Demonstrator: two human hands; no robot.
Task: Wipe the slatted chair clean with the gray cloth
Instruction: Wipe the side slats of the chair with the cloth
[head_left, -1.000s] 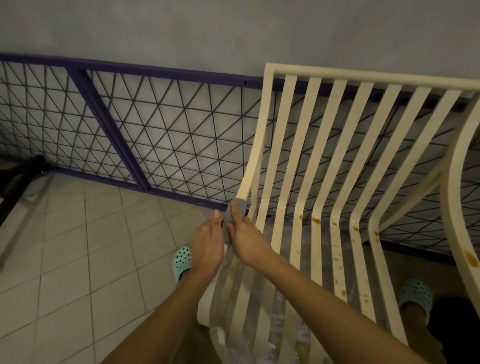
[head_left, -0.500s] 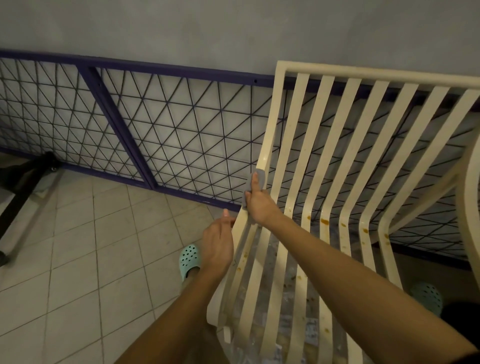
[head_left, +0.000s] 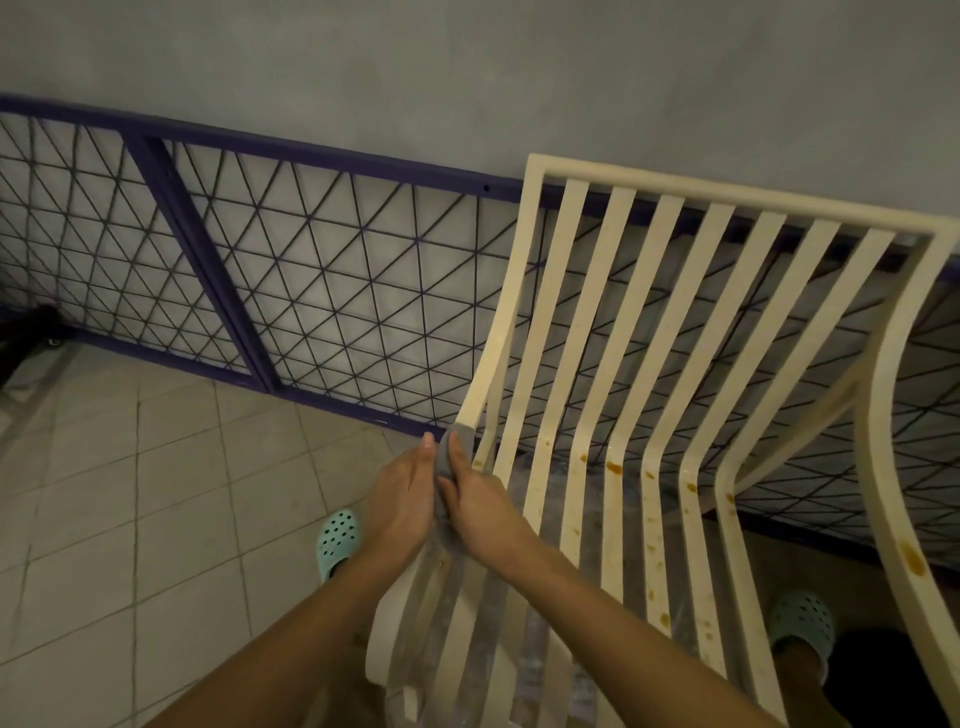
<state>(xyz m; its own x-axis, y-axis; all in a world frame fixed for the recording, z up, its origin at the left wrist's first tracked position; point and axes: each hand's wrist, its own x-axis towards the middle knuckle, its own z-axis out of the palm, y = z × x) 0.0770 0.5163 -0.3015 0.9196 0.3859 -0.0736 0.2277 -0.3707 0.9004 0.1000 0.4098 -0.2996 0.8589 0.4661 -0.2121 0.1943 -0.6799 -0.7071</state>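
Observation:
The cream slatted chair (head_left: 675, 185) stands in front of me, its back leaning toward the wall. Orange-brown stains dot the slats near the bend and on the seat. My right hand (head_left: 480, 514) is shut on the gray cloth (head_left: 442, 467), which wraps the chair's leftmost rail at the bend between back and seat. My left hand (head_left: 405, 499) lies right beside it, fingers closed against the same rail and touching the cloth. Most of the cloth is hidden between the two hands.
A purple metal frame with a wire grid (head_left: 322, 291) leans along the gray wall behind the chair. Pale floor tiles (head_left: 156, 493) spread to the left. My feet in teal clogs (head_left: 337, 538) stand either side of the seat. A dark object (head_left: 31, 332) sits far left.
My right hand slid the cloth up the left rail, then back down to the bend, where it meets my left hand again. The left hand stayed on the rail.

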